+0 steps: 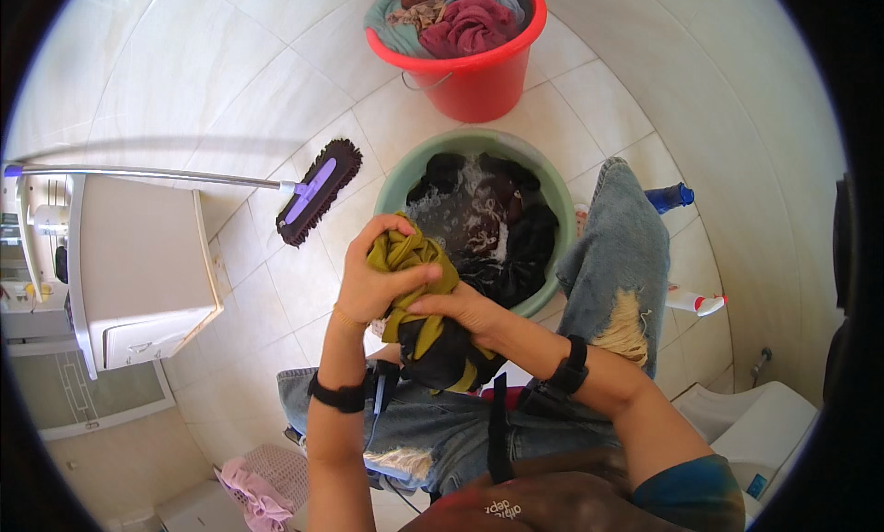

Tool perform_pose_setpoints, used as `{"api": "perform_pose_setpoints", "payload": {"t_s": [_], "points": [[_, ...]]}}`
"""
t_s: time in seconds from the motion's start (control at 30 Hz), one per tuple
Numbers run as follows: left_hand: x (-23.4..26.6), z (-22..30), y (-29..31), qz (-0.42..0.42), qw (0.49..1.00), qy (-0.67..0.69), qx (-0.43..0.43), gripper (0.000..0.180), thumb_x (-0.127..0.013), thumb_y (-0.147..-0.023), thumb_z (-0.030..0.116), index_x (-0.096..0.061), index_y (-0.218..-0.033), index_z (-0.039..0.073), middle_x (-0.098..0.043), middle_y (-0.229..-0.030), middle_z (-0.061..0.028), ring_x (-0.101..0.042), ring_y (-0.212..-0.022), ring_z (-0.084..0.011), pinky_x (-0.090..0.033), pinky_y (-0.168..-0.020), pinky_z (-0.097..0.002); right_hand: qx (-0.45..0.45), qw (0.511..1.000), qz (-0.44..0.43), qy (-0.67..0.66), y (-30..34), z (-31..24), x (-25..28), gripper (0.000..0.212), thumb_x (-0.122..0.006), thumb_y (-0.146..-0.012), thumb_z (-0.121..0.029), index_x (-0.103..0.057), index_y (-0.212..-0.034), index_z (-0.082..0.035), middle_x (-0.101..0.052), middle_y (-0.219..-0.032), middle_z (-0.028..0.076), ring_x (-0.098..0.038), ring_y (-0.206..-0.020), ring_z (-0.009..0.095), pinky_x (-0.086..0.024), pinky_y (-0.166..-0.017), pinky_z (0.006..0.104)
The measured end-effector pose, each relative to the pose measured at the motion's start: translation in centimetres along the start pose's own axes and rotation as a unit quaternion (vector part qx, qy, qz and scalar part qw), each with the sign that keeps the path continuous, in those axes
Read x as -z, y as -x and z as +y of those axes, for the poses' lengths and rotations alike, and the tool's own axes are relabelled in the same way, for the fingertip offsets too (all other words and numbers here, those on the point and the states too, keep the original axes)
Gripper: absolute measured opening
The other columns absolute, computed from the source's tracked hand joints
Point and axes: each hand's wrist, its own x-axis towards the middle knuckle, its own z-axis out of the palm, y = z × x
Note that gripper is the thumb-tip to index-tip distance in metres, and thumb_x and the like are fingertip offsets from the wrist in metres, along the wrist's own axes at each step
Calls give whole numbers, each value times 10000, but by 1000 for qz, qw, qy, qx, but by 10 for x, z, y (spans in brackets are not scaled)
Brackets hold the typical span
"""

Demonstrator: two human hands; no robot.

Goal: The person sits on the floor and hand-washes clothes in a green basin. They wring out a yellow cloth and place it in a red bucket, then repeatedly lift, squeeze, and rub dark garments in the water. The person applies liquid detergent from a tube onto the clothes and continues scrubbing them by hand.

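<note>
Both hands grasp a bunched yellow-green & black cloth [425, 252]. L hand [370, 276] wraps the top part, fingers curled round it, thumb across the front. R hand [468, 309] grips it lower, abt the middle, w/ its thumb nr the L thumb.

The cloth is longer than it's wide. Its long way runs from the far end, up & a bit L, down to the near end, a bit R. Far end is mostly yellow-green & points to the green tub [390, 184]; near end is mostly black & hangs over the lap. In view, the cloth covers the tub's near-L edge; can't tell if they touch.

The tub has bubbly water [440, 207] & dark clothes [529, 256] in it. On the R, a knee in ripped jeans [612, 224] sits right beside the rim, so it's tight there. Behind the tub, the red bucket [474, 86] is close, full of clothes. On the L there's more room: floor tiles [299, 288] show btwn the tub & the white cabinet [147, 256], w/ the mop [319, 190] farther up.
</note>
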Motion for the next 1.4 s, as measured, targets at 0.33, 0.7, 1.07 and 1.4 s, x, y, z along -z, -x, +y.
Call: {"api": "perform_pose_setpoints", "payload": {"t_s": [0.33,0.7,1.07,1.4], "points": [[-37,-66,-31,-27,891,-445,85,232,-674,-622,181,-541,-721,17,-575,-708,-159,-569,-702,-322,-461,-666,-367,189,961,163,120,-44,78,50,573,-760,-677,-173,-466,-1140,-9,-566,-1066,61,-540,-970,143,-438,-813,279],[-94,-101,-35,20,738,-630,242,152,-537,-745,122,-644,-840,71,-607,-982,-159,-590,-885,-354,-487,-754,-413,70,875,310,366,-63,118,95,432,-713,-727,-261,-556,-1058,-34,-597,-1057,85,-554,-974,122,-453,-778,284],[8,-18,39,256,962,-94,-23,409,-631,-807,190,-473,-1153,40,-515,-1121,-145,-513,-1035,-211,-438,-839,-324,301,936,180,12,-34,-16,20,365,-694,-703,-77,-558,-1040,-40,-601,-976,37,-580,-887,155,-471,-794,292],[-41,-38,79,-47,821,545,165,845,-335,-799,697,-383,-1262,-9,-464,-1228,-197,-456,-1133,-304,-361,-941,-414,364,917,96,-130,-27,-114,-83,253,-561,-797,-311,-610,-934,-105,-628,-965,62,-615,-856,229,-496,-785,373]]}}
